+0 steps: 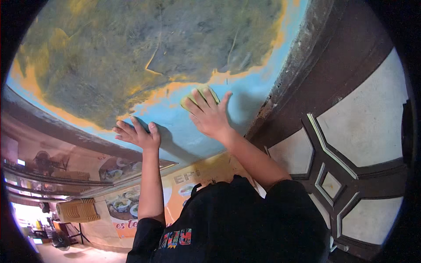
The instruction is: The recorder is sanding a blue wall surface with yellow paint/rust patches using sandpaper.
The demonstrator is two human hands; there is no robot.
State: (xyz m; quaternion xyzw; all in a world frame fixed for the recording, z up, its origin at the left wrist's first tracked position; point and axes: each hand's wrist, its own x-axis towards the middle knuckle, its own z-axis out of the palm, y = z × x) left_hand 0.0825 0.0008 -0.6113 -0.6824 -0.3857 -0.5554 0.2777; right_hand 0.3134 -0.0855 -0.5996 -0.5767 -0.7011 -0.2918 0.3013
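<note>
My right hand (pixel 212 120) lies over a yellow-green pad (pixel 213 93), pressing it against a painted wall (pixel 184 134) with fingers spread. Light blue paint shows under and around the pad. Just above it, an uneven orange fringe (pixel 227 76) borders a large dark grey, scraped-looking patch (pixel 197 42) with raised edges. My left hand (pixel 141 134) holds nothing; its fingers are spread at the lower left edge of the patch. It appears to rest on the wall, though the contact under the palm is hidden. Both arms reach up from short black sleeves.
Dark, worn trim (pixel 279 85) edges the wall on the right, beside a brown panelled door (pixel 348 187). Lower left, a glossy reflective panel (pixel 59 161) runs along the wall. Beyond are stacked plastic stools (pixel 77 210), a fan (pixel 60 239) and a food poster (pixel 123 210).
</note>
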